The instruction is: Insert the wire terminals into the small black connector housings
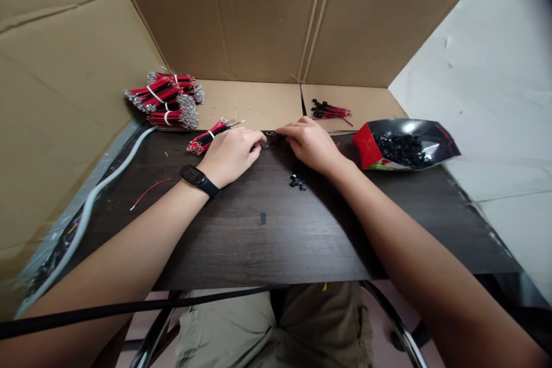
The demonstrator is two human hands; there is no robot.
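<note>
My left hand [235, 152], with a black band on its wrist, is closed, thumb and fingers pinched together. Just left of it lies a tied bundle of red and black wires [209, 137]; one dark wire end [238, 123] pokes out beside the knuckles. My right hand [314, 142] is also closed, its fingertips pinched close to the left ones. In the small gap between them shows a small dark piece [271, 138], too small to make out. A little pile of black connector housings [298, 182] lies on the table below my right hand.
More tied wire bundles [166, 100] are stacked at the back left. Wires with black connectors [330, 110] lie on cardboard behind my right hand. An open packet [407, 145] of black housings stands right. A loose red wire [149, 192] and a dark scrap [263, 218] lie on the table.
</note>
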